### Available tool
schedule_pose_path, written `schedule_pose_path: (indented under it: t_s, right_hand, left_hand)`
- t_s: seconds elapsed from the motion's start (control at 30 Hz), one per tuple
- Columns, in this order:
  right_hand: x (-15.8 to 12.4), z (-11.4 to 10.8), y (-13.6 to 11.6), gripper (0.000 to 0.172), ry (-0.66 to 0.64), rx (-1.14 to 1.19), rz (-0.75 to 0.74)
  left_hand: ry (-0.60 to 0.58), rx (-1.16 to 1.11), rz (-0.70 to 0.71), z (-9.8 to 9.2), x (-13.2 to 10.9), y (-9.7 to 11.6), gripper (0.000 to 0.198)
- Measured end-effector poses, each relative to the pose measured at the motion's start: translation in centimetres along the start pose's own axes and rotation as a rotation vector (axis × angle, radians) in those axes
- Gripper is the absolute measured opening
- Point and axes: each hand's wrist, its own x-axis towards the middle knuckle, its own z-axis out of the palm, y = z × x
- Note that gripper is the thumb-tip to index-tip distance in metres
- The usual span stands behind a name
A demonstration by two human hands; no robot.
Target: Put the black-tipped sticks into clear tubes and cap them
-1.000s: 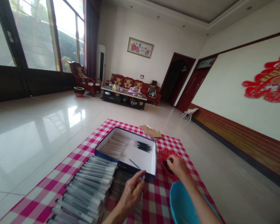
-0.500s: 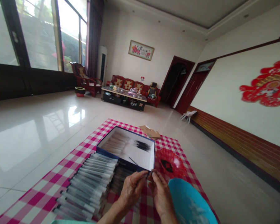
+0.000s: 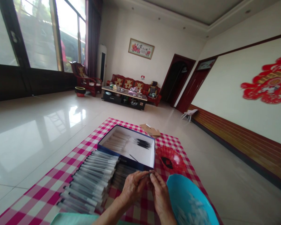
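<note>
My left hand and my right hand meet fingertip to fingertip just in front of a shallow blue-edged box. Both are closed in a pinch around a small dark piece, too small and covered to name. Inside the box lie translucent tubes, a bunch of thin black sticks and one loose dark stick. To the left of my hands, capped pens with clear barrels are stacked in a long row. A blue bowl holding small translucent pieces stands by my right hand.
A red scalloped dish with dark bits in it sits right of the box. Brown cardboard lies behind, on the checked tablecloth. Pale green cloth shows at the near edge. A low table and sofa stand across the room.
Both hands stay pinched together at nearly the same place, with the fingertips slightly shifted. The view has tilted a little, showing more of the blue bowl's contents.
</note>
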Motion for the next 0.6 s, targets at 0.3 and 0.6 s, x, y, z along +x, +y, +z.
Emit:
schedule_pose_path:
  t_s: [0.3, 0.6]
  right_hand:
    - [-1.2, -0.9, 0.1, 0.033, -0.031, -0.157, -0.063]
    - [-1.3, -0.5, 1.3, 0.030, -0.068, -0.188, -0.108]
  left_hand:
    - [-0.086, 0.243, 0.008, -0.4, 0.0, 0.7, 0.022]
    - [-0.173, 0.611, 0.106, -1.5, 0.2, 1.2, 0.024]
